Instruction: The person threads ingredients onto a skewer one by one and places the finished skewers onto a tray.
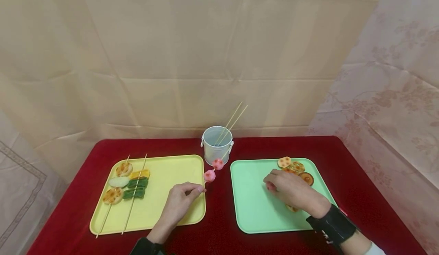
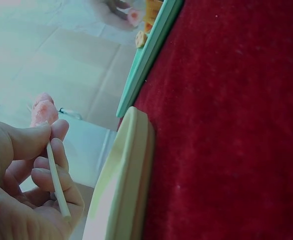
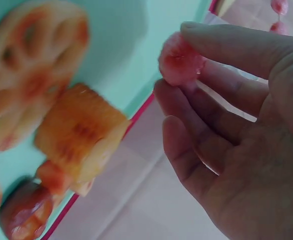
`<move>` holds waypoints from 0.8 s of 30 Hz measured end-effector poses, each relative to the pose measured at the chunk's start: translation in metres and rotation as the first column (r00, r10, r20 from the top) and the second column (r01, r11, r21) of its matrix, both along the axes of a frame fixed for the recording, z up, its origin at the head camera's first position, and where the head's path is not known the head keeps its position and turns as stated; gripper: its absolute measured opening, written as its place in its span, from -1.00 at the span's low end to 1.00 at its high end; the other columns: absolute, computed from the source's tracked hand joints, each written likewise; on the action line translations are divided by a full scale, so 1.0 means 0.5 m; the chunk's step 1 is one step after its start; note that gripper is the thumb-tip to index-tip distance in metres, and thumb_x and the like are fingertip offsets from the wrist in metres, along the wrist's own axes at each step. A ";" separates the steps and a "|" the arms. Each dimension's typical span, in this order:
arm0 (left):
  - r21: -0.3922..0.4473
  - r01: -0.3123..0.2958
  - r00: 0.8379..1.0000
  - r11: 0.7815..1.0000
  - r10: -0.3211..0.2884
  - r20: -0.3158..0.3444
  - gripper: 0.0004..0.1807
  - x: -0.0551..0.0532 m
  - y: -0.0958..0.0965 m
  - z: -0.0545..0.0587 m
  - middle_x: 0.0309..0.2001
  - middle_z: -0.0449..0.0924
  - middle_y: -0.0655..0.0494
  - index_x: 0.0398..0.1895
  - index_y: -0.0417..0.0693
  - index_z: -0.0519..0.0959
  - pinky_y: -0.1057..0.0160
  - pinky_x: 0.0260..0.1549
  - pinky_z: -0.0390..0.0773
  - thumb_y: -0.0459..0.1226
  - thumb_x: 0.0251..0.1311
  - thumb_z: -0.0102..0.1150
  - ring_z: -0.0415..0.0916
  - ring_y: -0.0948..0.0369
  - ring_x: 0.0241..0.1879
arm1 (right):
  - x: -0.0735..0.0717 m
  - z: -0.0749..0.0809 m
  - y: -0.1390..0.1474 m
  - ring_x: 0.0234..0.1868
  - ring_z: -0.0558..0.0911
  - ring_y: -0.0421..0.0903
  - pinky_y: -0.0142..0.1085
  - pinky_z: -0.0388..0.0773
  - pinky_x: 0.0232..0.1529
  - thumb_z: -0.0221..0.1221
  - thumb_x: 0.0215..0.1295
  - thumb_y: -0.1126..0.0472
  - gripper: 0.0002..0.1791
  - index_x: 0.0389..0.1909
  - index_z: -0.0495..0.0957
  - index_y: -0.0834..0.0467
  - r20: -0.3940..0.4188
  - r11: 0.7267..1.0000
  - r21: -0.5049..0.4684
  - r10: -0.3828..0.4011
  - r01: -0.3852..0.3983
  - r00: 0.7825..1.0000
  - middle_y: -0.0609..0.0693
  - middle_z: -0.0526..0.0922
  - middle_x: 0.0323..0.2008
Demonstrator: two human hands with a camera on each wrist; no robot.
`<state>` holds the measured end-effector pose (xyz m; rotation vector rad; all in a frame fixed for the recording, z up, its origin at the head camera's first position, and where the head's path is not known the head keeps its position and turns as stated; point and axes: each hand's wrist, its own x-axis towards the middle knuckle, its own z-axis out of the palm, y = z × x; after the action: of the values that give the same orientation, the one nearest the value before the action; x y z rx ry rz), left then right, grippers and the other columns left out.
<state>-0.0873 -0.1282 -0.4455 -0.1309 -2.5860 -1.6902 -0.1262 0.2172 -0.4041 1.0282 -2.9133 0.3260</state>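
Pink ball (image 1: pixel 271 186) is partly hidden by the right hand (image 1: pixel 291 188).

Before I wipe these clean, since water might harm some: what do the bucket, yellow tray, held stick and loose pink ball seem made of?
Bucket: probably coated metal; thin, smooth, pale wall.
Yellow tray: likely plastic; even colour, rounded moulded rim.
Held stick: apparently bare bamboo or wood; pale, dull.
Loose pink ball: perhaps plastic; bumpy, with glossy highlights.

Small curtained-off corner, seemingly a staged set, plain beige curtain (image 1: pixel 192 49) hanging behind, flower-patterned curtain (image 1: pixel 391 98) at the right, red velvety tablecloth (image 1: pixel 219 220) in front, type of building unclear
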 end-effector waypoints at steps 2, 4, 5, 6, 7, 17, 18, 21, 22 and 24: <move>-0.001 0.003 1.000 1.000 -0.003 -0.001 -0.87 -0.001 0.002 0.003 -0.36 0.75 0.18 -0.36 -0.04 0.82 0.32 -0.22 0.52 -0.37 0.32 0.34 0.64 0.27 -0.26 | -0.003 0.002 -0.008 -0.44 0.32 -0.29 -0.41 0.30 -0.46 0.38 0.22 0.37 -0.79 -0.39 0.59 0.01 -0.021 1.000 -0.024 -0.008 0.007 1.000 -0.22 0.39 -0.45; -0.001 0.004 1.000 1.000 -0.004 -0.005 -0.88 -0.001 0.004 0.006 -0.36 0.75 0.18 -0.35 -0.04 0.83 0.31 -0.22 0.52 -0.36 0.31 0.35 0.64 0.26 -0.26 | -0.006 0.004 -0.019 -0.42 0.37 -0.28 -0.43 0.35 -0.44 0.40 0.23 0.34 -0.86 -0.34 0.65 0.06 -0.027 0.998 -0.053 -0.018 0.017 0.999 -0.18 0.46 -0.42; 0.000 0.005 1.000 1.000 -0.005 -0.006 -0.88 -0.002 0.005 0.008 -0.36 0.75 0.19 -0.35 -0.04 0.83 0.31 -0.21 0.52 -0.37 0.31 0.35 0.64 0.26 -0.26 | -0.008 0.005 -0.024 -0.41 0.39 -0.28 -0.43 0.37 -0.43 0.41 0.23 0.33 -0.88 -0.29 0.67 0.08 -0.021 0.997 -0.070 -0.025 0.023 0.999 -0.17 0.49 -0.39; 0.001 0.004 1.000 1.000 -0.004 -0.007 -0.88 -0.002 0.007 0.009 -0.35 0.75 0.19 -0.34 -0.04 0.83 0.31 -0.21 0.53 -0.37 0.31 0.35 0.64 0.25 -0.25 | -0.011 0.006 -0.030 -0.39 0.42 -0.27 -0.43 0.39 -0.41 0.40 0.25 0.31 -0.89 -0.25 0.69 0.11 -0.017 0.996 -0.086 -0.032 0.031 0.999 -0.16 0.51 -0.37; 0.002 0.002 1.000 1.000 -0.002 -0.008 -0.88 -0.002 0.008 0.010 -0.35 0.76 0.19 -0.34 -0.04 0.83 0.30 -0.20 0.53 -0.37 0.31 0.35 0.65 0.25 -0.25 | -0.014 0.007 -0.036 -0.38 0.43 -0.26 -0.42 0.40 -0.40 0.39 0.26 0.31 -0.90 -0.23 0.69 0.11 -0.015 0.994 -0.101 -0.039 0.037 0.999 -0.15 0.52 -0.36; 0.021 0.006 1.000 1.000 -0.006 -0.008 -0.86 0.004 0.016 0.007 -0.33 0.77 0.13 -0.35 -0.04 0.82 0.29 -0.16 0.54 -0.38 0.31 0.33 0.66 0.22 -0.22 | -0.035 0.017 -0.084 -0.30 0.53 -0.16 -0.38 0.44 -0.33 0.45 0.25 0.25 -0.84 -0.20 0.69 0.12 0.029 0.975 -0.216 -0.054 0.059 0.998 -0.14 0.54 -0.33; 0.023 0.006 1.000 1.000 -0.006 -0.008 -0.86 0.004 0.016 0.007 -0.34 0.77 0.13 -0.36 -0.04 0.82 0.30 -0.17 0.54 -0.38 0.31 0.33 0.66 0.22 -0.22 | -0.036 0.018 -0.087 -0.30 0.55 -0.15 -0.37 0.46 -0.32 0.46 0.24 0.24 -0.83 -0.19 0.69 0.12 0.040 0.972 -0.225 -0.058 0.066 0.997 -0.15 0.55 -0.33; 0.026 0.004 1.000 1.000 -0.004 -0.007 -0.86 0.006 0.016 0.006 -0.34 0.77 0.13 -0.37 -0.03 0.82 0.31 -0.17 0.54 -0.39 0.30 0.33 0.66 0.23 -0.23 | -0.039 0.021 -0.095 -0.24 0.61 -0.08 -0.31 0.53 -0.24 0.50 0.20 0.22 -0.79 -0.19 0.70 0.10 0.089 0.958 -0.266 -0.082 0.103 0.993 -0.14 0.58 -0.30; 0.026 0.004 1.000 1.000 -0.004 -0.005 -0.85 0.007 0.017 0.006 -0.35 0.77 0.13 -0.37 -0.03 0.82 0.31 -0.17 0.53 -0.39 0.30 0.33 0.66 0.23 -0.23 | -0.040 0.022 -0.098 -0.22 0.62 -0.07 -0.29 0.56 -0.22 0.51 0.19 0.20 -0.78 -0.19 0.70 0.08 0.106 0.952 -0.282 -0.092 0.119 0.990 -0.14 0.58 -0.29; 0.024 0.005 1.000 1.000 -0.005 -0.004 -0.85 0.008 0.017 0.006 -0.35 0.76 0.15 -0.37 -0.03 0.82 0.31 -0.17 0.53 -0.39 0.30 0.33 0.66 0.24 -0.22 | -0.043 0.023 -0.102 -0.19 0.64 -0.06 -0.24 0.59 -0.16 0.52 0.18 0.18 -0.76 -0.18 0.70 0.07 0.141 0.936 -0.319 -0.106 0.147 0.984 -0.14 0.61 -0.27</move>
<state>-0.0835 -0.1198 -0.4427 -0.1396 -2.5633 -1.7208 -0.1475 0.1660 -0.3927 0.7911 -2.8681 0.8620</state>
